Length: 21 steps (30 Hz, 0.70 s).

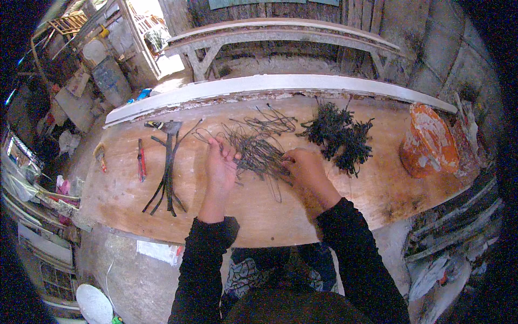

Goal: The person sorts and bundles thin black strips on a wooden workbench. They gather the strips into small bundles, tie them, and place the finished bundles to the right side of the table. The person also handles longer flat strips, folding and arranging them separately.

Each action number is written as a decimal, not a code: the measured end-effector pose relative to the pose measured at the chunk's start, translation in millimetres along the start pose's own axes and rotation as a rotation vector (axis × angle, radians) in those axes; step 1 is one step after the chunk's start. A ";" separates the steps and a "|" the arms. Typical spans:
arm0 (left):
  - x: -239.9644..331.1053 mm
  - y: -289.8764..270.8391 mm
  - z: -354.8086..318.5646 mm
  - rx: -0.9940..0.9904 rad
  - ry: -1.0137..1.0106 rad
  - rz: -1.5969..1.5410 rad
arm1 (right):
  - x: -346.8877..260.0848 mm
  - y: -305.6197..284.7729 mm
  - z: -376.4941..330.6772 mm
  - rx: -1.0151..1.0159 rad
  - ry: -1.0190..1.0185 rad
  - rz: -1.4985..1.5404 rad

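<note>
A loose tangle of thin dark wires (pixel 253 154) lies in the middle of the wooden table, with more looped strands (pixel 272 121) just beyond it. My left hand (pixel 221 161) is at the tangle's left side, palm partly up and fingers curled in on wire strands. On the other side my right hand (pixel 306 168) pinches the edge of the bunch between thumb and fingers. To the left lies a black branching stem (pixel 169 167), shaped like a small bare tree. Bushy black tufts (pixel 340 135) sit beyond my right hand.
Left on the table are a slim red and black tool (pixel 141 161), a brush (pixel 101 156) and a grey-headed tool with a black and yellow part (pixel 162 126). An orange, white-smeared bucket (pixel 431 143) stands right. A long white board (pixel 280 82) borders the far edge; a bench (pixel 286 36) stands behind.
</note>
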<state>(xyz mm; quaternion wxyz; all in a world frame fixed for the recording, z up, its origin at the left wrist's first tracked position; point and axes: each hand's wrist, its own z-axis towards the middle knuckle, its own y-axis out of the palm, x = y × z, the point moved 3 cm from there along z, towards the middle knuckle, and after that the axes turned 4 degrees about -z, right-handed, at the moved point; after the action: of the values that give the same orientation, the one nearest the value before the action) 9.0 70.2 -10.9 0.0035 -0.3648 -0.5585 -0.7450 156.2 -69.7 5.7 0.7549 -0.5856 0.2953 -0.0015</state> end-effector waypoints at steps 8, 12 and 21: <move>-25.2 1.8 -3.9 -0.044 -0.155 0.110 | 6.1 -16.8 5.5 0.440 -0.072 0.355; -36.2 21.7 -17.8 -0.022 -0.228 0.268 | -10.6 -10.5 -0.2 0.378 -0.204 0.376; -36.7 11.3 -14.2 -0.071 -0.149 0.223 | -31.3 -8.8 -9.3 0.204 -0.199 0.394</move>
<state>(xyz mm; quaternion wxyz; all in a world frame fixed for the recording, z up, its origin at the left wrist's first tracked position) 32.9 39.3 -23.2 0.0318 -0.4787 -0.4866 -0.7301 129.2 -69.8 26.2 0.8211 -0.4348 0.3264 0.1737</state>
